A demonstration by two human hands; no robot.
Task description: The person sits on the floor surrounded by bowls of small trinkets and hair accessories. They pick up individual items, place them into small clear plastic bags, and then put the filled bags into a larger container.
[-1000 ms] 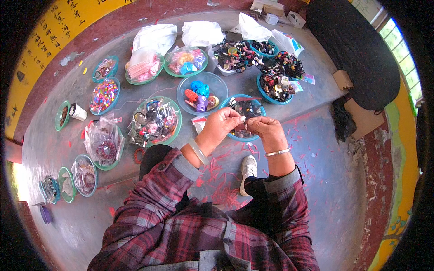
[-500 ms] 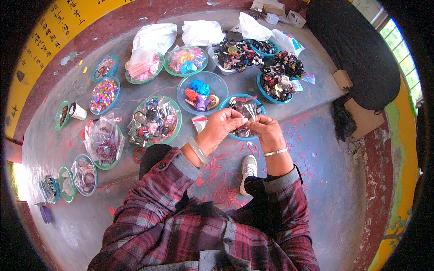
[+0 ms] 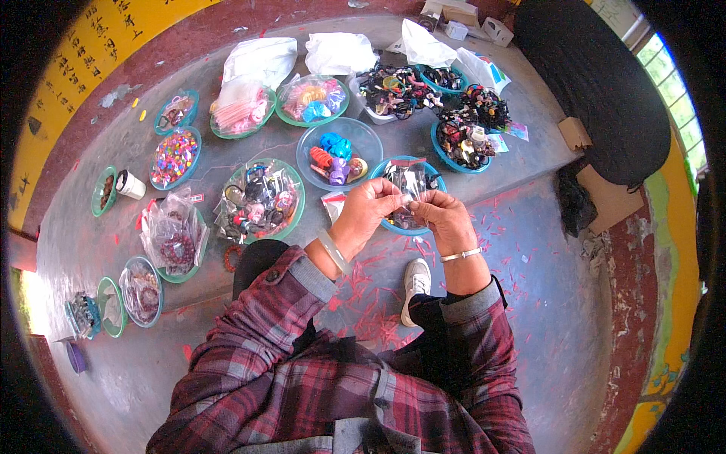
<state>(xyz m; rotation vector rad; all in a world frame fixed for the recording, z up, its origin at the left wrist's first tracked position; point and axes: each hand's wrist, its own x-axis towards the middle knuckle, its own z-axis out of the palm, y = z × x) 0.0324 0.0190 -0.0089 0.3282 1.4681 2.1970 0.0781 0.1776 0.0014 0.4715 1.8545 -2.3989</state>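
My left hand (image 3: pixel 369 212) and my right hand (image 3: pixel 442 217) meet in front of me, both pinching a small clear plastic packet (image 3: pixel 408 184) with dark pieces inside. The packet is held over a teal-rimmed bowl (image 3: pixel 387 168) of similar packets on a raised grey slab. A pale bangle sits on my left wrist, a thin metal one on my right. My plaid sleeves come up from the lower edge.
Many bowls stand on the grey slab (image 3: pixel 98 242): a clear bowl of bright hair clips (image 3: pixel 336 151), a green bowl of mixed packets (image 3: pixel 261 198), bowls of dark hair ties (image 3: pixel 465 140), a bowl of beads (image 3: pixel 174 157). White plastic bags (image 3: pixel 340 51) lie at the back. My white shoe (image 3: pixel 415 281) rests below.
The packet has been lifted slightly and turned between my fingers; both hands stay in nearly the same place over the bowl.
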